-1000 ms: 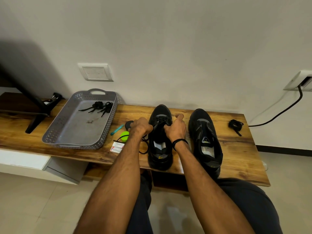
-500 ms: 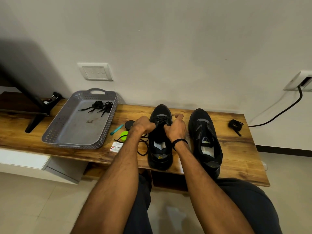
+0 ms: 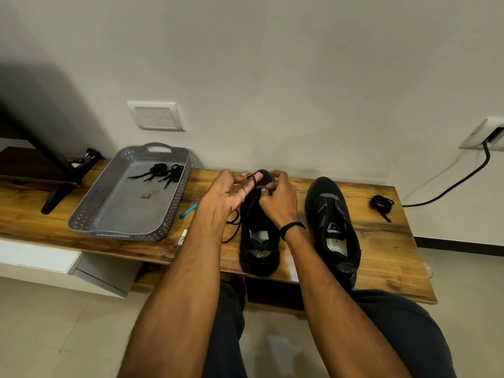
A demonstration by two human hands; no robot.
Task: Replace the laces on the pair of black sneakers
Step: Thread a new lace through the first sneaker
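A black sneaker [image 3: 259, 241] is sitting on the desk [image 3: 381, 255], just right of the gray tray [image 3: 120, 236]. A 2nd sneaker [image 3: 332, 227] is sitting farther right of the tray. The left hand [image 3: 229, 196] is pinching a loop of black lace [image 3: 253, 179] in its fingers [image 3: 237, 176]. The right hand [image 3: 279, 199] is curling its fingers [image 3: 278, 176] tight on the same lace. More laces [image 3: 163, 171] are lying in the tray.

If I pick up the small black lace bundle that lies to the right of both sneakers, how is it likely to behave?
The lace bundle is probably floppy: its loose end lies limp on the wooden bench. It looks thin and small, so it is likely very light. The coil may unravel when lifted, since I see no tie around it.
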